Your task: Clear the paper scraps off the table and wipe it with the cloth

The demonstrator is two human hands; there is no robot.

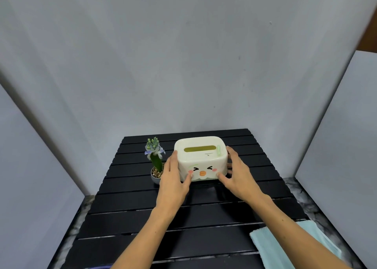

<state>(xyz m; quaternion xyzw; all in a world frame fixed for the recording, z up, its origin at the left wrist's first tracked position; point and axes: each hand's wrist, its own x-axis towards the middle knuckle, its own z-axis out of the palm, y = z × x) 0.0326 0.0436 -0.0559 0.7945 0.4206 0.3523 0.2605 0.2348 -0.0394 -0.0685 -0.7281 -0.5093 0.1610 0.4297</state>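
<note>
Cream tissue box (pixel 201 158) is held mid-frame between left hand (pixel 175 178) and right hand (pixel 236 176), fingers spread — no scraps are seen; blue cloth (pixel 285 246), lower right, is probably needed next.

Left hand (pixel 173 179) and right hand (pixel 237 177) are seen bare; forearms uncovered, no sleeves, rings or watch noted.

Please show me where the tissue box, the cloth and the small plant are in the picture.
tissue box (pixel 201 158): head view, on its cream top, just below the slot.
cloth (pixel 271 246): head view, on its pale blue surface left of the right forearm.
small plant (pixel 156 160): head view, on its green leaves above the pot.
</note>
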